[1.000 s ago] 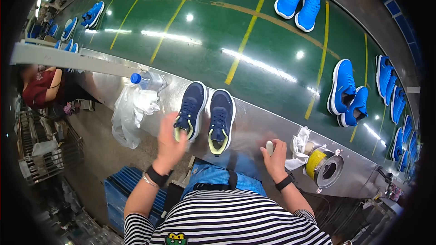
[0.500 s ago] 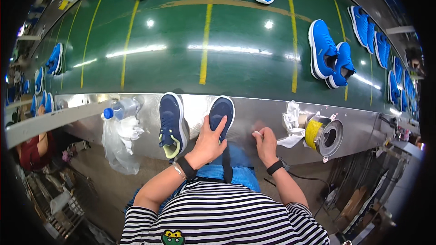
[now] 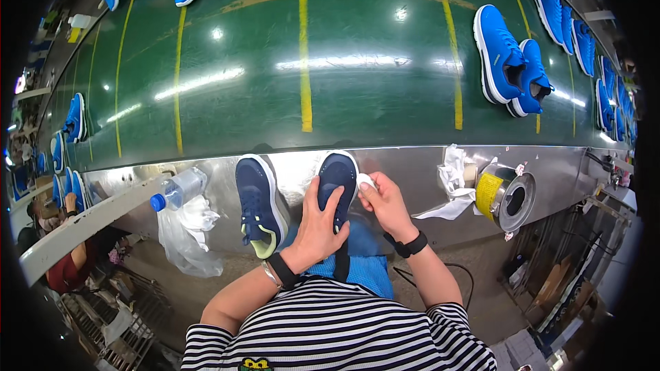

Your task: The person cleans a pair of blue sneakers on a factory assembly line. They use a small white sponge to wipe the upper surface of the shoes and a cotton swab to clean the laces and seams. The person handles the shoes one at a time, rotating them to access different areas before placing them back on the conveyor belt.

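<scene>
A navy sneaker (image 3: 337, 168) with a white sole stands on the metal ledge (image 3: 297, 163), toe pointing away from me. My left hand (image 3: 320, 225) is closed over its upper, thumb and fingers spread across both sides. In my right hand (image 3: 387, 205), a small white rounded piece (image 3: 366, 180) is pinched between thumb and fingers, against the right edge of that sneaker near the toe. Whether the piece is cloth or something firmer, I cannot tell. Just left stands a second navy sneaker (image 3: 259, 192) with a pale green lining, untouched.
Beyond the ledge runs a green conveyor belt (image 3: 234, 110) carrying pairs of blue sneakers (image 3: 496, 55). A clear bottle (image 3: 185, 187) and a plastic bag (image 3: 180, 244) are at left. White paper (image 3: 454, 185) and a metal tin with yellow tape (image 3: 489, 194) are at right.
My right hand has moved left and up, bringing the white piece to the sneaker's edge. My left hand stays on the sneaker. The view has shifted slightly.
</scene>
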A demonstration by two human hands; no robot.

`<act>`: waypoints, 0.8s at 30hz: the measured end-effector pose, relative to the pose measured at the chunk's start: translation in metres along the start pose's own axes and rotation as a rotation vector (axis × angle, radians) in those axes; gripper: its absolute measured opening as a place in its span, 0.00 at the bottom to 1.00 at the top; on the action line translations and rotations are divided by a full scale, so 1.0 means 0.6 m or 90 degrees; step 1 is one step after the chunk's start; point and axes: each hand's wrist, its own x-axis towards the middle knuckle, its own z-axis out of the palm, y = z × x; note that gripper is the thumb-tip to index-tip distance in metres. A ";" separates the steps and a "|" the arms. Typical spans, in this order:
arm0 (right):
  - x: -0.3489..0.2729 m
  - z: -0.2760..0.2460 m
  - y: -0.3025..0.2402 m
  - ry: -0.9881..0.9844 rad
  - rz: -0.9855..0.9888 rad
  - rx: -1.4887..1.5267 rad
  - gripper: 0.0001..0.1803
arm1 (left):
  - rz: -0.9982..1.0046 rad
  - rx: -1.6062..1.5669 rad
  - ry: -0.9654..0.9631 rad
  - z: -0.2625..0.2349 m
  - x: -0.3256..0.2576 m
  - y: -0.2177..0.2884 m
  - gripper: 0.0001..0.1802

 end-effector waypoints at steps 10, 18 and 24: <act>0.024 0.031 0.003 0.090 -0.350 -0.527 0.06 | 0.074 0.002 0.066 0.012 0.000 -0.020 0.39; 0.041 0.051 -0.012 0.087 -0.401 -0.647 0.07 | 0.093 0.008 0.091 0.013 -0.001 -0.029 0.41; 0.072 0.066 -0.025 0.100 -0.436 -0.695 0.08 | 0.102 0.001 0.091 0.013 0.004 -0.031 0.39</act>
